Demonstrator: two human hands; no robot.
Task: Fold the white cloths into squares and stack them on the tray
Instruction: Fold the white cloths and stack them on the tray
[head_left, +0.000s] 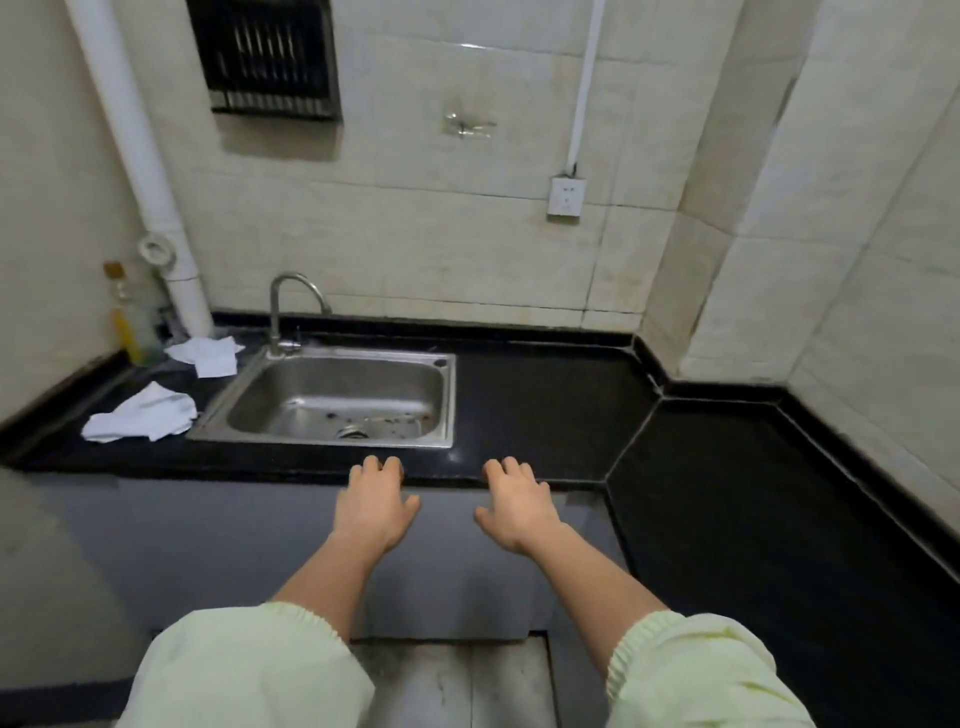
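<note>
- Where the black counter (545, 415) runs left of the steel sink (322, 442), two white cloths lie crumpled and unfolded. The near cloth (140, 413) is just beside the sink's left rim. The far cloth (208, 353) lies toward the back left corner, near the base of the faucet (291, 306).
- Left hand (376, 501): palm down, fingertips resting on the counter's near edge in front of the sink; fingers relaxed and spread, holding nothing.
- Right hand (517, 506): palm down, to the right of the left hand, fingertips on the same edge, thumb apart, holding nothing.
- Both hands are well apart from the cloths.
- Pale green sleeves (249, 670) cover the arms nearest the camera.
- Far left corner: a bottle (124, 322) of yellow liquid beside a white pipe (140, 156).
- Far wall, right of the faucet: a socket (566, 200).
</note>
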